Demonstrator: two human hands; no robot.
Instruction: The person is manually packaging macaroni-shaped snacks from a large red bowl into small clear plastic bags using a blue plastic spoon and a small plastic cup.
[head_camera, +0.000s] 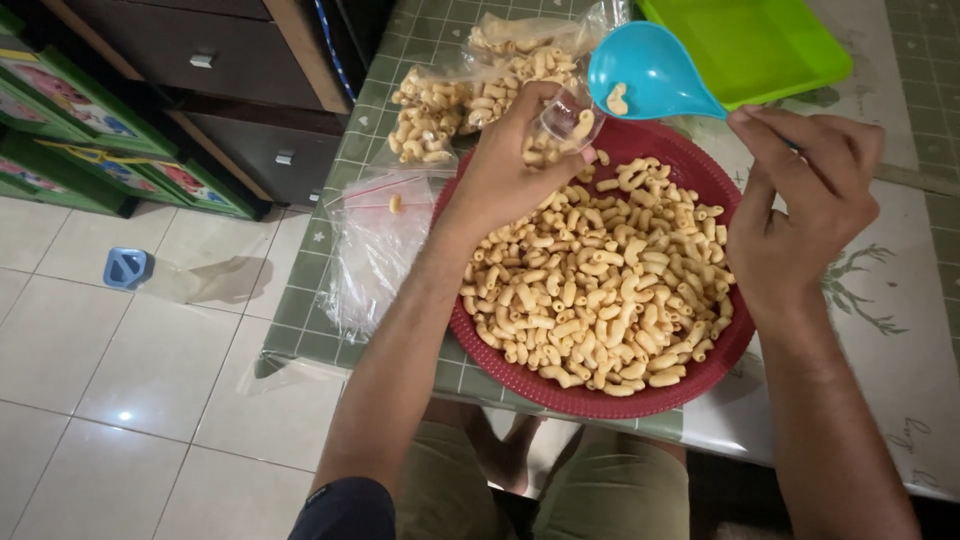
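Head view: a small clear plastic bag (560, 125) is gripped by the left hand (505, 165) over the red woven tray (600, 400) of macaroni snacks (595, 285); the blue plastic scoop (645, 72), pinched by right-hand fingers (755, 140), should be tipped slowly, bag mouth kept wide.

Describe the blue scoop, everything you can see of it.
The blue scoop is a rounded, smooth bowl that looks like plastic, tapering to a handle pinched in the right hand. It is held above the far rim of the red tray, tipped toward the small clear bag that the left hand holds open. A single piece of macaroni lies inside; otherwise the bowl looks empty.
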